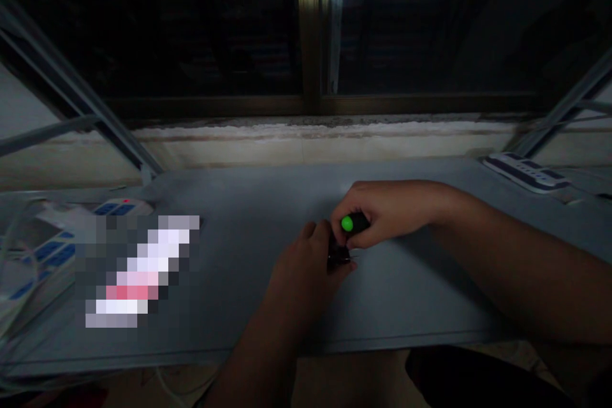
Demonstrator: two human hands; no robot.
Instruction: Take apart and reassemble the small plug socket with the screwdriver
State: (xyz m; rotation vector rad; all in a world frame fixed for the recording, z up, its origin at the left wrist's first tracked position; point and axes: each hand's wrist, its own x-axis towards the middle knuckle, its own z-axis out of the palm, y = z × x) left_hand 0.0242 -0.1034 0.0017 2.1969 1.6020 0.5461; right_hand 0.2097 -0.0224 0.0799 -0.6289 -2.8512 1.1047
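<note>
In the head view my right hand (373, 213) is closed around a screwdriver (348, 224) with a black handle and a bright green end. The handle's end faces up toward me, and its tip is hidden behind my fingers. Just below and to the left, my left hand (308, 264) pinches a small dark object (338, 256) against the table. Thin, shiny metal parts stick out at its right side; dim light and fingers keep me from telling its kind. The screwdriver is over this object, but their point of contact is hidden.
On the grey table (215, 319), a blurred-out bright screen (148, 268) lies left. Power strips sit at the left (57, 248) and far right (526, 173), with loose cables (19, 255) at the left edge. Metal frame bars (95, 102) and a dark window stand behind.
</note>
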